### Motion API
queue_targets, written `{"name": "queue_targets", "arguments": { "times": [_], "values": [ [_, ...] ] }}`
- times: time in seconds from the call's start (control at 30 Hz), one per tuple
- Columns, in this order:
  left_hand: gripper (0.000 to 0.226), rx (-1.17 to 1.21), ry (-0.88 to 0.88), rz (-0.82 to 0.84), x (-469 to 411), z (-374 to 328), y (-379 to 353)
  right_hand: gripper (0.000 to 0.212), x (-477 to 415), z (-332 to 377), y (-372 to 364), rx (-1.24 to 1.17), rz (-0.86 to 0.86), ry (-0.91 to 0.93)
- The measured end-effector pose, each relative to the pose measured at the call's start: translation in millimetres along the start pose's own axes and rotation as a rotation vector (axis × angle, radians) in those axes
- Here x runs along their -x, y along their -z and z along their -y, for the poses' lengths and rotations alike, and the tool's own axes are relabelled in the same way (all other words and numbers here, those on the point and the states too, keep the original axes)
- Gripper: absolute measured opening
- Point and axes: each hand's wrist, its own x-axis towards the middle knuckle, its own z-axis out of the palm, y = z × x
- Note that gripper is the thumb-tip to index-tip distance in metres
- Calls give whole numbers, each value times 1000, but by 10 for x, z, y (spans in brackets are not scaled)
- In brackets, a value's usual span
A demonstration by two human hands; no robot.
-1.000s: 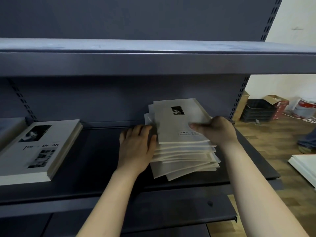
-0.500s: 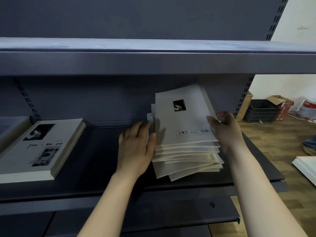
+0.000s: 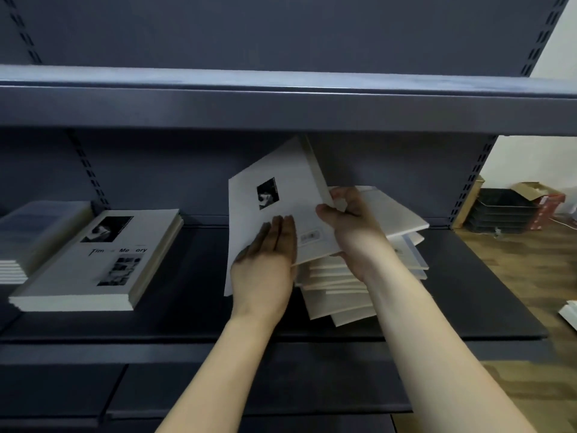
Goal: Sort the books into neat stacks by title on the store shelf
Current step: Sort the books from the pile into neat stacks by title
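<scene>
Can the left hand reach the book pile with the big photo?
Probably yes: only bare shelf lies between the left hand and that pile, though it rests flat on the lifted book.

Right of me: wood floor (image 3: 515,270) and white wall (image 3: 530,157). A black stack of trays (image 3: 499,214) sat on the floor by the wall, with an open cardboard box (image 3: 530,189) behind it, a red carton (image 3: 551,209) just beside, and a white cable (image 3: 562,220) trailing past.

White book (image 3: 274,195) tilted above untidy stack (image 3: 340,295), shelf (image 3: 187,314)
</scene>
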Motion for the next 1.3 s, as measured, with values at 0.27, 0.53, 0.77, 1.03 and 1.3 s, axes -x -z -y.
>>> {"name": "queue_targets", "arguments": {
  "times": [0.27, 0.53, 0.77, 1.03, 1.3],
  "values": [
    [29, 631, 517, -279, 178, 481, 187, 43, 181, -219, -465, -10, 278, -289],
    [25, 1644, 943, -440, 342, 422, 347, 36, 340, -746, -786, -332, 243, -357],
    [29, 1520, 885, -378, 498, 485, 387, 38, 332, -791, -741, -420, 101, -191],
    [38, 1467, 732, -301, 628, 684, 491, 4, 271, -791, -748, -314, 80, -255],
    [44, 1299, 671, -96, 678, 1229, 510, 24, 175, -799, -1192, -219, -4, -130]
  ]
}}
